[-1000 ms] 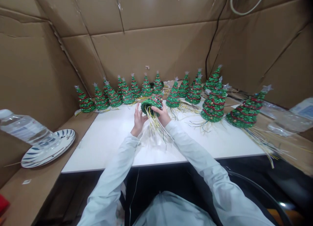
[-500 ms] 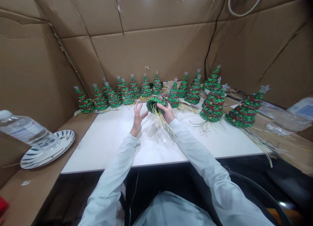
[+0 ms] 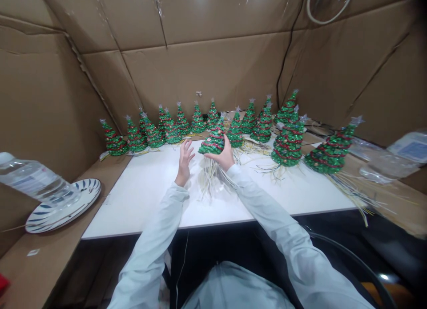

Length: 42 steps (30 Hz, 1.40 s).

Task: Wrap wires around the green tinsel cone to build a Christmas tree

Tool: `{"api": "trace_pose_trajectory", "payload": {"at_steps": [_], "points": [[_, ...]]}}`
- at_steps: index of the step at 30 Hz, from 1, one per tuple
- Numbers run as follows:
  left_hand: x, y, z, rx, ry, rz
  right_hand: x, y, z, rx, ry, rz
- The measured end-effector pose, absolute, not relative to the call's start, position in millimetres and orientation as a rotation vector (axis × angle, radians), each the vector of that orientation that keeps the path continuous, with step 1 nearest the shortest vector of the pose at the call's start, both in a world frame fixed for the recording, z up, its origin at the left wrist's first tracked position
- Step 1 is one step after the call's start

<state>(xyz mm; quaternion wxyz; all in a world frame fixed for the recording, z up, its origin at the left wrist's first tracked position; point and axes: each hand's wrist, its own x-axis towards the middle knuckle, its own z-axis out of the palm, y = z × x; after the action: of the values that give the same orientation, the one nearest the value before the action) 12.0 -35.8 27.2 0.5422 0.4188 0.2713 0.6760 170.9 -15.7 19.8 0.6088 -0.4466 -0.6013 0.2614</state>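
Note:
A small green Christmas tree (image 3: 212,142) with red garland is held nearly upright above the white board (image 3: 143,197). My right hand (image 3: 225,154) grips its right side and lower edge, the thumb under the base. Thin white and yellow wires (image 3: 211,177) hang from beneath the tree. To the left of it, my left hand (image 3: 185,160) is raised with its fingers apart, holding nothing and not touching the tree. The tree's top overlaps other trees standing behind.
Several similar trees (image 3: 136,135) stand along the back of the board. Larger trees (image 3: 287,142) stand at the right, with loose wires (image 3: 353,195) trailing. A water bottle (image 3: 36,180) and a patterned plate (image 3: 90,191) are at the left. Cardboard walls (image 3: 207,68) enclose the table.
My right hand has turned the tree from tipped, with its hollow base facing me, to nearly upright. My left hand has moved slightly left and away from it.

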Motion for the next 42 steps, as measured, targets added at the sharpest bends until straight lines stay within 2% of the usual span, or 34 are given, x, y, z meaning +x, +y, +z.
{"api": "trace_pose_trajectory", "payload": {"at_steps": [5,12,22,33,42], "points": [[14,-30,19,1.217,0.774,1.489,156,-30,23,-1.169,-1.624,0.185],[17,-33,14,1.438,0.79,1.419,146,-35,20,-1.184,-1.776,-0.025],[15,-29,12,1.079,0.82,1.356,160,-32,18,-0.974,-1.812,0.206],[9,-28,11,1.265,0.79,1.512,164,-37,26,-0.743,-1.788,0.421],[18,-35,11,1.33,0.798,1.565,156,-40,32,-0.793,-1.655,0.305]]}}
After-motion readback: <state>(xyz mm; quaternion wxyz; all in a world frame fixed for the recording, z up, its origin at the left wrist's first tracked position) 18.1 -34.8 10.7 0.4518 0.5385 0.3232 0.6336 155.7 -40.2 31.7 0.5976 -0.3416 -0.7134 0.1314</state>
